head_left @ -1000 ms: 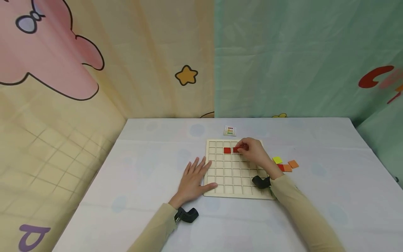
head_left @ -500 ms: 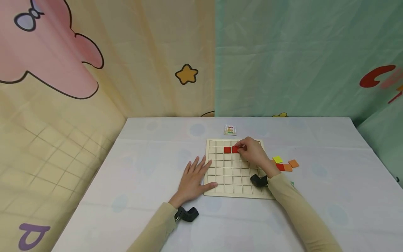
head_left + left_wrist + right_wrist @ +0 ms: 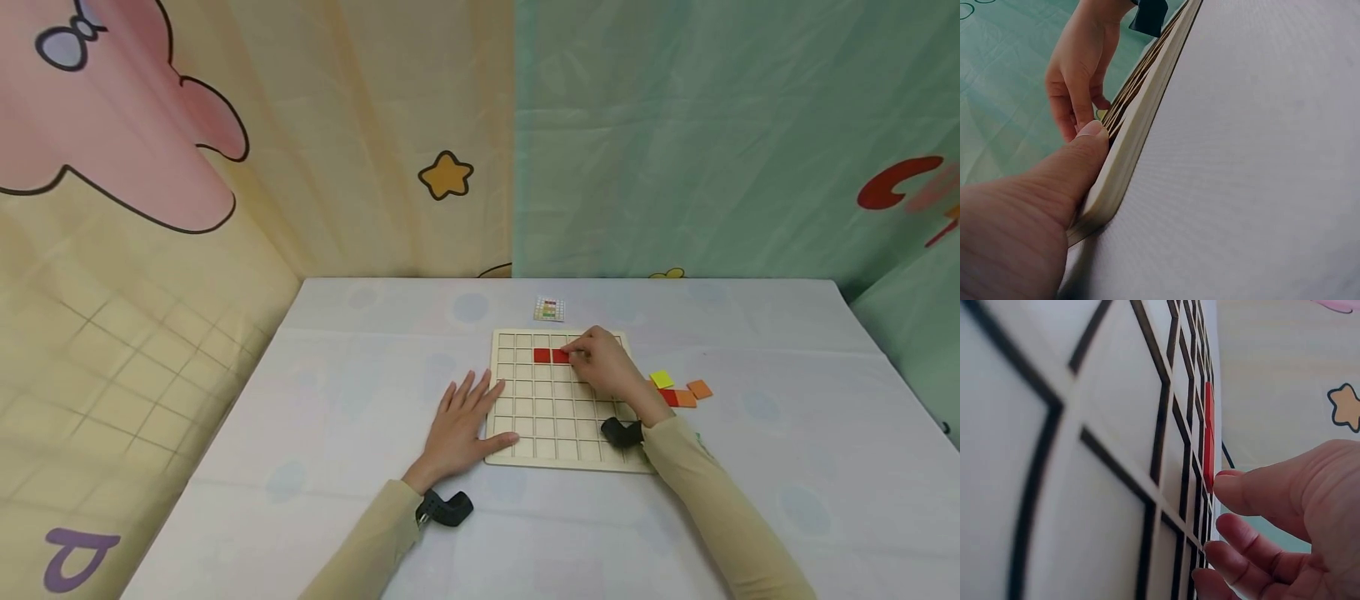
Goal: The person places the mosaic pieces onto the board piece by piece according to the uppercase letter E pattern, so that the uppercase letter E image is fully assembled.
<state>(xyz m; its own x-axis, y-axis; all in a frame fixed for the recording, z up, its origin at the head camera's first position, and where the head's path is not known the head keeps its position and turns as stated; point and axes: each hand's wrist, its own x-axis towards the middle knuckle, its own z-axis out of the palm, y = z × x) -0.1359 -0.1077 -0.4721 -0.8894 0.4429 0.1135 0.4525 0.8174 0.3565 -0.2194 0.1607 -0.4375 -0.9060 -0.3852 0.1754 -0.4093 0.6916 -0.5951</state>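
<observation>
A pale wooden board (image 3: 544, 408) with a grid of square recesses lies on the table. Two red square tiles sit side by side in its second row from the far edge: the left tile (image 3: 542, 356) stands free, while the right tile (image 3: 558, 356) has fingers at its right edge. My right hand (image 3: 606, 362) holds that edge between thumb and index fingertip; in the right wrist view the thumb (image 3: 1235, 490) meets the end of the red strip (image 3: 1209, 456). Fingers spread, my left hand (image 3: 459, 429) rests over the board's left edge, its thumb (image 3: 1088, 140) on the rim.
A small card (image 3: 550, 309) with a coloured grid pattern lies beyond the board. Right of the board are loose tiles: a yellow tile (image 3: 661, 379), an orange tile (image 3: 699, 389), and others partly behind the right wrist. Printed curtains (image 3: 360, 167) rise behind the table.
The right red tile has shifted slightly left and now lies flat beside the other one. My right hand's fingertips have stayed at its edge. The left hand has not moved.
</observation>
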